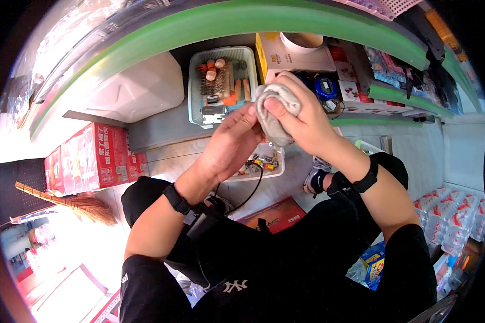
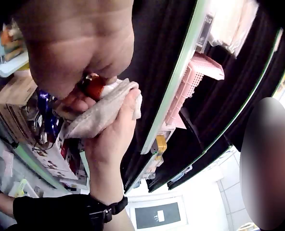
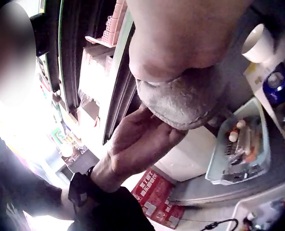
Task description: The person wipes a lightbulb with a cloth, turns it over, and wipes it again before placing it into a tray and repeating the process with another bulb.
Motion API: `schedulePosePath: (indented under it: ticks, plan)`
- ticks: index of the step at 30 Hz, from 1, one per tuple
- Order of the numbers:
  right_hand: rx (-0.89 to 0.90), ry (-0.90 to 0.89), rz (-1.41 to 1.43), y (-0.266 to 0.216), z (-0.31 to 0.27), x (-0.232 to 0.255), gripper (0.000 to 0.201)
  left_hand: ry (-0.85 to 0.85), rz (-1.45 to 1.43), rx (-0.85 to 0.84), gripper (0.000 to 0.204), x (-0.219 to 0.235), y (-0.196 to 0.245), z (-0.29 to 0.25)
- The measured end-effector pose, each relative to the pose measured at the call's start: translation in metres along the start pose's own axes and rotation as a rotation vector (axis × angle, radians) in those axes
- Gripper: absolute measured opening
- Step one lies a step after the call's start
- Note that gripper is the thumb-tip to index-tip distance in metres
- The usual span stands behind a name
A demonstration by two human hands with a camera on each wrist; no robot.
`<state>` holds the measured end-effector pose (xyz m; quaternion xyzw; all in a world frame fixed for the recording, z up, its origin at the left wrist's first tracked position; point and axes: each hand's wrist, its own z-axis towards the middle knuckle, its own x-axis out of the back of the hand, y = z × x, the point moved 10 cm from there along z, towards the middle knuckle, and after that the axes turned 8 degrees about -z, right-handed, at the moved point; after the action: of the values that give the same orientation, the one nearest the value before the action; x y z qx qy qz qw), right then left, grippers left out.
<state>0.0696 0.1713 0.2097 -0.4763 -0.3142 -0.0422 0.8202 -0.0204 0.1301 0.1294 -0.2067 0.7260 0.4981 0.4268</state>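
Observation:
A grey-white cloth (image 1: 275, 131) is bunched in my right hand (image 1: 309, 121), with the thumb pressed into its folds. My left hand (image 1: 223, 144) meets the cloth from the left, fingertips right at its edge. In the left wrist view, the left fingers hold a small orange-red object (image 2: 94, 88) with a white part, and the cloth (image 2: 101, 115) wraps its far end. Its kind is hidden by hands and cloth. Behind the hands, on the low shelf, a pale green basket (image 1: 193, 89) holds orange-and-white pieces and orange-handled tools.
Below the hands, a white tray (image 1: 277, 171) contains small colourful parts. A green shelf edge (image 1: 253, 21) curves overhead. Right of the basket stand a carton (image 1: 293, 58) with a white bowl and a blue device (image 1: 325, 88). Red cartons (image 1: 83, 159) and a broom (image 1: 94, 209) are at left.

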Motion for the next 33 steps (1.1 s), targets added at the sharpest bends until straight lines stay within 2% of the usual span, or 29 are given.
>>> schedulePosePath:
  ticks: [2, 5, 9, 12, 16, 19, 22, 25, 26, 29, 32, 33]
  plan:
    - [-0.025, 0.057, 0.060, 0.005, -0.001, 0.001, 0.036, 0.029, 0.030, 0.014, 0.034, -0.002, 0.000, -0.004]
    - [-0.256, -0.057, 0.272, 0.023, -0.005, -0.007, 0.035, -0.079, 0.123, 0.073, 0.034, 0.005, -0.003, -0.003]
    - [-0.200, -0.110, 0.182, 0.019, -0.002, -0.005, 0.035, -0.092, 0.132, 0.157, 0.036, 0.012, -0.005, -0.002]
    - [-0.189, -0.065, 0.053, 0.024, 0.005, 0.012, 0.038, -0.117, 0.080, 0.169, 0.030, 0.023, -0.002, 0.004]
    - [-0.120, -0.001, -0.214, 0.029, 0.016, 0.045, 0.044, 0.193, 0.190, 0.070, 0.025, 0.081, 0.018, 0.020]
    - [-0.044, 0.071, -0.335, 0.017, 0.019, 0.069, 0.044, 0.487, 0.393, 0.055, 0.024, 0.153, 0.022, 0.026]
    - [-0.029, 0.047, -0.362, 0.012, 0.020, 0.079, 0.042, 0.698, 0.551, 0.082, 0.025, 0.252, 0.026, 0.030]
    - [-0.042, 0.019, -0.410, 0.016, 0.011, 0.084, 0.036, 0.803, 0.869, 0.163, 0.018, 0.295, 0.056, 0.037]
    - [-0.040, 0.007, -0.437, 0.014, 0.007, 0.087, 0.034, 0.847, 1.132, 0.028, 0.027, 0.330, 0.076, 0.047]
    - [-0.075, -0.057, -0.444, 0.018, -0.005, 0.093, 0.025, 0.782, 1.590, -0.179, 0.039, 0.351, 0.123, 0.086]
    - [-0.115, -0.104, -0.500, 0.029, -0.021, 0.097, 0.022, 0.797, 1.865, -0.159, 0.045, 0.340, 0.145, 0.114]
    - [-0.125, -0.124, -0.519, 0.032, -0.025, 0.099, 0.022, 0.781, 1.867, -0.161, 0.045, 0.332, 0.147, 0.122]
